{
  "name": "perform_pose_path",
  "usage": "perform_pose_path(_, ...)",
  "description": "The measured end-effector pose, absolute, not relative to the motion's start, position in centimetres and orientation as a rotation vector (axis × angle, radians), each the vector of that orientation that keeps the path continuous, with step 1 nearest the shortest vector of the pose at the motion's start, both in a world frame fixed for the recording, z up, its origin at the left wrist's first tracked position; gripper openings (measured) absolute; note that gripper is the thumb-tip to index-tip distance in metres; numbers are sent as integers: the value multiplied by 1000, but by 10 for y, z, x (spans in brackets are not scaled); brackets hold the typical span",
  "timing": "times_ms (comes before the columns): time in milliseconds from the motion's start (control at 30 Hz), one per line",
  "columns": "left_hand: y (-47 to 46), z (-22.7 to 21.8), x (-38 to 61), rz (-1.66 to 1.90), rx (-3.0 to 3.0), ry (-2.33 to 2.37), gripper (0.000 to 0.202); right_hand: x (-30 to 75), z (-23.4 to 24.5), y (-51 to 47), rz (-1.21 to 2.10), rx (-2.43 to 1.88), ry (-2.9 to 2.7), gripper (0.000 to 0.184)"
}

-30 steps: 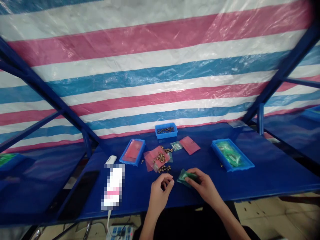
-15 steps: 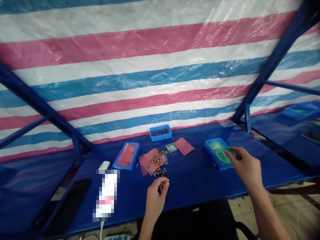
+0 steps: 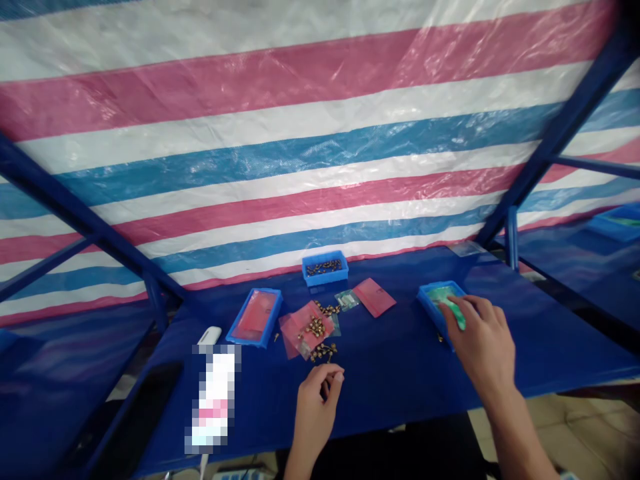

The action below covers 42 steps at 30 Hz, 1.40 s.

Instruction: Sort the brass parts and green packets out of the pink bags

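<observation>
My right hand [image 3: 483, 340] reaches over a blue tray [image 3: 425, 293] on the right, thumb and fingers closed on a green plastic bag [image 3: 457, 315]. More green plastic lies in that tray, partly covered by my hand. Just in front of a pile of small brass-coloured metal pieces [image 3: 324, 352], my left hand [image 3: 317, 393] rests with fingers curled and the thumb near the index fingertip. Nothing shows between them. Other brass pieces lie on the pink plastic bags [image 3: 306, 320] beyond it.
A blue tray of pink bags [image 3: 253, 319] stands left, and a blue tray of dark metal pieces [image 3: 330, 277] at the back. Another pink bag [image 3: 374, 297] and a small clear packet [image 3: 347, 300] lie centrally. A phone-like black slab [image 3: 140, 420] lies left. Blue frame bars rise both sides.
My right hand has moved left and inward over the green-bag tray, lowering the green bag towards it. The left hand keeps its curled pose near the brass pieces. The view has shifted slightly.
</observation>
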<state>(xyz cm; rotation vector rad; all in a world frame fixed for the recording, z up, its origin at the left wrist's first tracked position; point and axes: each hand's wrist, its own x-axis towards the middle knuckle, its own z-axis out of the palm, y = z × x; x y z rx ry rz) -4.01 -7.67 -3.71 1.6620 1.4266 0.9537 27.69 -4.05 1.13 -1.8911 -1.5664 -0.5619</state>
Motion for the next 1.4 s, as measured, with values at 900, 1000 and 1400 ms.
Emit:
perform_pose_path(900, -77, -30, -42, 951, 1489, 1360, 35, 151, -24, -42, 1431, -1267, -1292, 45)
perform_pose_path(1000, -77, -25, -43, 905, 1539, 1296, 36, 147, -33, -65, 1489, -1153, -1373, 38)
perform_pose_path(1400, -77, -33, -44, 910, 1550, 1318, 14, 155, -23, -68, 1426, -976, -1548, 28)
